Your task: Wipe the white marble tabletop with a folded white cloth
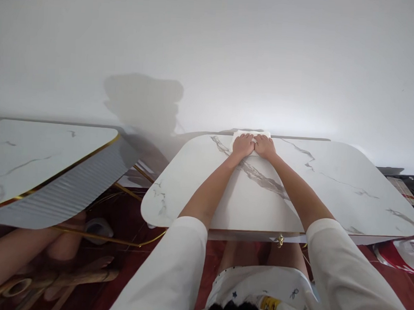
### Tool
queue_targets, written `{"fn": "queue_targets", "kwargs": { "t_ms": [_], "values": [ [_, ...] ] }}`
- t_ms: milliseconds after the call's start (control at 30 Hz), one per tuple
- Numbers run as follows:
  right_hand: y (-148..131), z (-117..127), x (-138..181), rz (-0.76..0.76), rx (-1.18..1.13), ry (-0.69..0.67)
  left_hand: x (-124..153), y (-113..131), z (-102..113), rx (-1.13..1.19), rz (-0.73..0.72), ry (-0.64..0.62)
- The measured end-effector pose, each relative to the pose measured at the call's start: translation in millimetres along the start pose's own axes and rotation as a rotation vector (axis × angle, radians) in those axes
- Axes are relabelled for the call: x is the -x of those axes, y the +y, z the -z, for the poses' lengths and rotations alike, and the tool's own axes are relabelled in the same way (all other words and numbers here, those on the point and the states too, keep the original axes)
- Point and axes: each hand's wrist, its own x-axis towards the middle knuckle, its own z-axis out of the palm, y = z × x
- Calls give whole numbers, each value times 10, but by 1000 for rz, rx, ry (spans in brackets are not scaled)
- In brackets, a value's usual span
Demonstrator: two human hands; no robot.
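Note:
A folded white cloth [236, 137] lies near the back edge of a white marble-patterned tabletop [177, 181], close to the wall. My left hand [243, 146] presses down on its left part, fingers bent over it. On the right part, my right hand [264, 146] is closed on the same cloth, with the two thumbs almost touching. Both arms reach straight forward across the top. Much of the cloth is hidden under my hands. A small gold knob [280, 241] sticks out from the table's front.
At left stands another marble-patterned table [45, 164] with gold trim and a ribbed grey side. Another person's bare leg [21, 256] is below it, by a wooden stool [69, 277]. A pale wall [213, 57] rises behind. A red-and-white item [402, 253] lies at right.

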Motion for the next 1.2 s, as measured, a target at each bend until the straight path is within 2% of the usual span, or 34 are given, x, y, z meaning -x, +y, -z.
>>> {"fn": "queue_targets", "kwargs": {
  "t_ms": [300,600,867,1067,1200],
  "values": [
    [-181,56,424,-3,30,-22,461,104,110,-50,-68,6],
    [-489,214,932,-33,114,-52,893,176,332,-61,-126,-83],
    [-775,321,1521,-16,152,-37,1507,236,463,-36,-161,-59],
    [-944,407,1931,16,150,-43,1990,423,731,-50,-72,-138],
    [-1031,433,2165,9,72,-63,2260,514,835,-39,-27,-140]
  ]
}}
